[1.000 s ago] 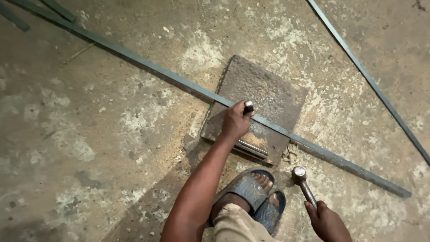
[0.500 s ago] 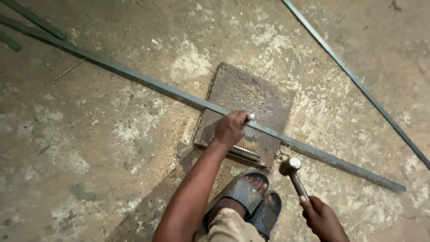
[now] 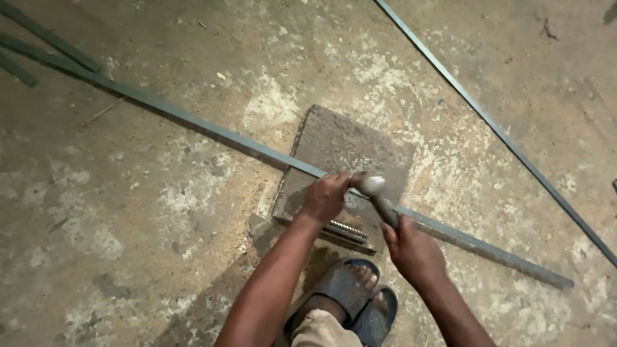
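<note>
The left hand (image 3: 326, 196) gripped a punch on the flat bar (image 3: 212, 133) over the steel plate (image 3: 340, 144) while the right hand (image 3: 414, 250), closed on the hammer (image 3: 379, 196), needed square, controlled blows.

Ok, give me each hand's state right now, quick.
Left hand: closed around a small tool, held against the metal strip on the block.
Right hand: closed on the hammer handle, head at the tool.

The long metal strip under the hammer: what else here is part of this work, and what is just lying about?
In use:
- long metal strip, lying across the block
- flat block under it
- hammer in the right hand
- left hand, at the strip

Lying about:
- second thin strip, far right
- short bars, top left
- sandals
</note>
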